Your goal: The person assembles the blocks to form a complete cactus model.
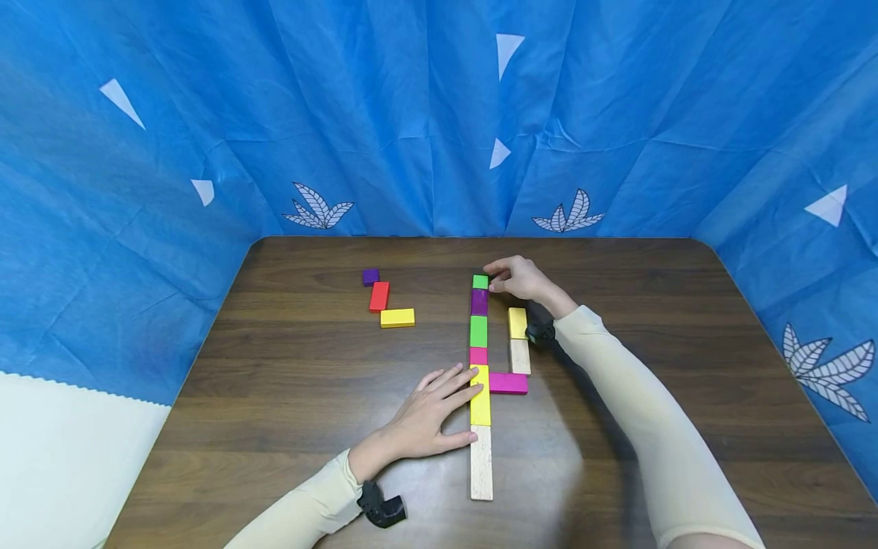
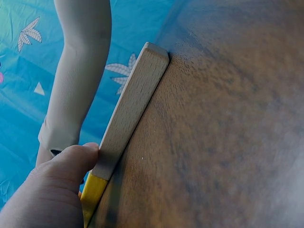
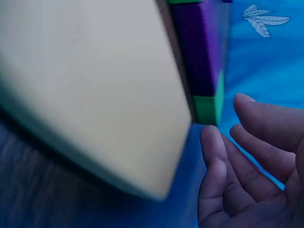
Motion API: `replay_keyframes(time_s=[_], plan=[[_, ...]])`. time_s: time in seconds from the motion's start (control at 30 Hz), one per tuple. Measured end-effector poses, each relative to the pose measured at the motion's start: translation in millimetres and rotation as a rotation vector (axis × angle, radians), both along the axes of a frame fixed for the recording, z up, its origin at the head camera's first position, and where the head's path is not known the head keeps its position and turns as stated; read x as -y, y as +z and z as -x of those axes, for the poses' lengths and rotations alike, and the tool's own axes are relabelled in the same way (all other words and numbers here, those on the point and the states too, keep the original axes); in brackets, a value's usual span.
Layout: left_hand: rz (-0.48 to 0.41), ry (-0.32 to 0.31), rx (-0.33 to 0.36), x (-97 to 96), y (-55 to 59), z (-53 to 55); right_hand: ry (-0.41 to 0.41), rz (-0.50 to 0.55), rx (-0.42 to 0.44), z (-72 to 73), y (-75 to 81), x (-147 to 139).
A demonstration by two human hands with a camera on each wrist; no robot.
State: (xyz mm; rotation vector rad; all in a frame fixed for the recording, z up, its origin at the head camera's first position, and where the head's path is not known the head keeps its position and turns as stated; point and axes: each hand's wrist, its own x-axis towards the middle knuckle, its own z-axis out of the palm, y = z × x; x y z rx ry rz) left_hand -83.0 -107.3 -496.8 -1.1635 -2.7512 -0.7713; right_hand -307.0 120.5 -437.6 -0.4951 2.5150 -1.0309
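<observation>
A straight row of blocks runs up the table. From near to far it has a plain wood block (image 1: 482, 463), a yellow block (image 1: 481, 408), a pink block (image 1: 478, 356), a green block (image 1: 478, 332), a purple block (image 1: 479, 302) and a small green block (image 1: 480, 281). My left hand (image 1: 428, 419) lies with spread fingers over the yellow block, its thumb against the plain wood block's side. Beside the far end is my right hand (image 1: 521, 278), fingers loosely bent, close to the small green block; between them they hold nothing. Whether a fingertip touches it I cannot tell.
Right of the row, a magenta block (image 1: 508, 383) meets the yellow one, with a short wood block (image 1: 520, 357) and another yellow block (image 1: 517, 323) beyond. Farther left lie a purple cube (image 1: 370, 277), a red block (image 1: 379, 296) and a loose yellow block (image 1: 398, 318). Blue curtain (image 1: 439, 114) surrounds the table.
</observation>
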Motion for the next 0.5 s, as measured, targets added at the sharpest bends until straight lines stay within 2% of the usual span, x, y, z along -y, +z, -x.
replay_keyframes(time_s=[0.1, 0.27, 0.5], plan=[[0.008, 0.004, 0.002, -0.1, 0.7, -0.5, -0.012, 0.025, -0.021, -5.3, 5.6, -6.9], [0.014, 0.005, -0.033, 0.0, 0.9, -0.8, -0.053, 0.050, -0.084, -17.1, 14.3, -22.2], [0.015, 0.008, -0.032, -0.7, 2.5, -0.8, -0.151, 0.144, -0.198, -46.6, 18.2, -43.9]])
